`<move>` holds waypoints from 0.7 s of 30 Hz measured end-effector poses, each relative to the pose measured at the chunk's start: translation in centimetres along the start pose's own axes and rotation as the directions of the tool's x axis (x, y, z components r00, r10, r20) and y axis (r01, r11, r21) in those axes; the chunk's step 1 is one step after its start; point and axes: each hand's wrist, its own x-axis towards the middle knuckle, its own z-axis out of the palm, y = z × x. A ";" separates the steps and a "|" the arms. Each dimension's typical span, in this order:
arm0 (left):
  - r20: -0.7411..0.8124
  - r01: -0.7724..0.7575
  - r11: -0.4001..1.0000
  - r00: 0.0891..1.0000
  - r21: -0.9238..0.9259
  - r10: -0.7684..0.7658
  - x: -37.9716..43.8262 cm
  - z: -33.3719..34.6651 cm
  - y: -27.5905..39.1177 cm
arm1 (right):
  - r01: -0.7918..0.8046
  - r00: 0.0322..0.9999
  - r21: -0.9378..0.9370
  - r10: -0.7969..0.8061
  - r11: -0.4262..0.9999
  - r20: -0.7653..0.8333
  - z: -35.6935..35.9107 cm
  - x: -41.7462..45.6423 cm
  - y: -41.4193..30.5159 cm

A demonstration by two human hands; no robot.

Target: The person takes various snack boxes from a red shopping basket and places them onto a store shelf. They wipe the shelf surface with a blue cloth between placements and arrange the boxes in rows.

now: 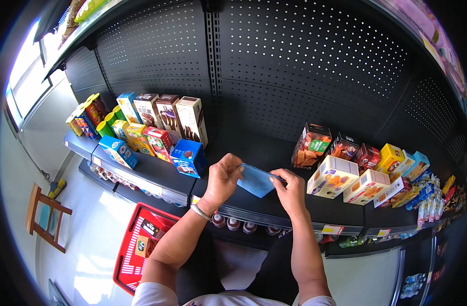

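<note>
Between both hands hangs a folded blue cloth [256, 183], above the black metal shelf [243, 147]. My left hand [222, 179] pinches its left corner between thumb and fingers; a bracelet circles that wrist. At the cloth's right corner, my right hand [291, 191] grips the edge with thumb and forefinger. Nearest the left hand stands a blue snack box [188, 157] at the shelf's front. To the right of the right hand are a cream biscuit carton [333, 176] and a tall dark brown box [311, 145].
A red shopping basket [132, 264] holding packages sits on the floor at lower left, near a wooden stool [46, 218]. Cartons and canisters [92, 111] crowd the shelf's left end. Bottles [233, 223] line the lower shelf. A perforated back panel [294, 57] rises behind.
</note>
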 end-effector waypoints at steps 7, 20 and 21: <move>-0.062 -0.005 1.000 0.998 -0.023 0.004 0.0 0.4 -0.4 | -0.097 0.988 -0.107 0.083 0.990 -0.126 -0.6 -0.2 1.7; 0.166 -0.097 0.993 0.983 0.071 0.084 -0.8 2.0 0.6 | 0.075 0.996 0.035 -0.074 0.997 -0.043 2.8 -0.8 -0.9; 0.161 -0.089 0.995 0.984 0.054 0.079 -0.7 2.2 0.9 | 0.048 0.998 0.041 -0.047 0.998 -0.044 2.6 -0.8 -0.8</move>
